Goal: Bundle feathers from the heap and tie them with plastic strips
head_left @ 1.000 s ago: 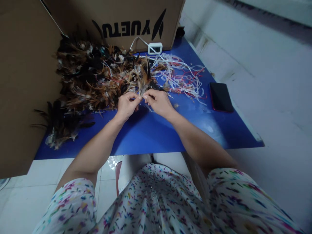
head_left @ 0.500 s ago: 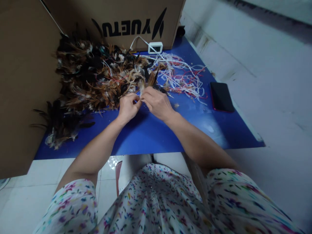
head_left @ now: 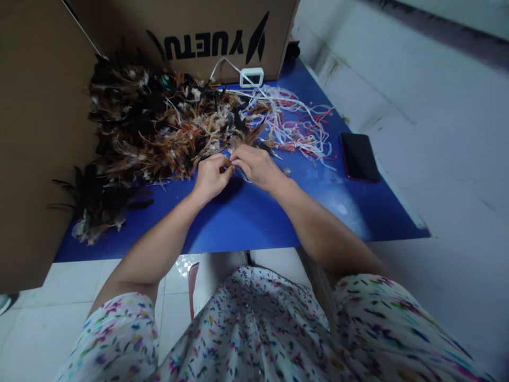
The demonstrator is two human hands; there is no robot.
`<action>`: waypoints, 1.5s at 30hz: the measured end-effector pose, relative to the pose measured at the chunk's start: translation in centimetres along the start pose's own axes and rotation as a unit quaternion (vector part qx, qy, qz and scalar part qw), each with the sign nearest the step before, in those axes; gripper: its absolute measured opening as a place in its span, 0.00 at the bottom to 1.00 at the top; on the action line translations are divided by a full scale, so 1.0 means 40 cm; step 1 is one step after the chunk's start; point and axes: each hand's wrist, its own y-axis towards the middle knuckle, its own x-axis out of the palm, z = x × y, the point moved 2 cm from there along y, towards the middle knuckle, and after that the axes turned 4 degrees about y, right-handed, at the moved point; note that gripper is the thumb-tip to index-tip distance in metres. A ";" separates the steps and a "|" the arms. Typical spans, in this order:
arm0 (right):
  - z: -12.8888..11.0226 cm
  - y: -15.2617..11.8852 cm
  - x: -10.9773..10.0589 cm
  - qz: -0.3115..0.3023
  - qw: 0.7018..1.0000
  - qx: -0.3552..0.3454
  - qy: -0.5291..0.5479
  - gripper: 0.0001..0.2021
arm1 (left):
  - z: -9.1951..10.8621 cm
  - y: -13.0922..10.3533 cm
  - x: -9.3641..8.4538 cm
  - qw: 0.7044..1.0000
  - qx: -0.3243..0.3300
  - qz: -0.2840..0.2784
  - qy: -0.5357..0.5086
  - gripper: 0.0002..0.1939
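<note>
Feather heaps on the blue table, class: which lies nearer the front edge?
The small dark heap at front left; the large, mostly brown heap lies farther back.

White garment, flecked in many colours, short sleeves

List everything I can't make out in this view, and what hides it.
- Head view: what the left hand and right hand may hold; the hands themselves cover it.
- Head view: any reading on the white device; too small and dark.
- Head view: the black thing; partly behind the printed box.
- Head view: the object at lower left; cut off by the picture's edge.
</note>
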 end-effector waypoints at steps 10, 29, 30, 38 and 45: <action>-0.023 0.005 -0.031 0.024 0.995 0.062 0.071 0.06 | -0.002 -0.006 -0.001 0.995 -0.043 0.018 -0.093 0.09; -0.022 0.008 -0.030 0.039 0.985 0.087 0.142 0.03 | -0.042 -0.005 0.021 0.892 -0.235 -0.025 -0.385 0.19; -0.021 0.008 -0.029 0.040 0.984 0.091 0.149 0.03 | -0.041 -0.006 0.021 0.890 -0.236 -0.024 -0.390 0.18; -0.009 0.008 -0.020 0.058 0.966 0.135 0.215 0.02 | -0.042 -0.006 0.027 0.902 -0.200 -0.003 -0.383 0.17; -0.008 0.013 -0.019 0.082 0.933 0.212 0.278 0.03 | -0.035 -0.010 0.047 0.911 -0.131 0.024 -0.390 0.24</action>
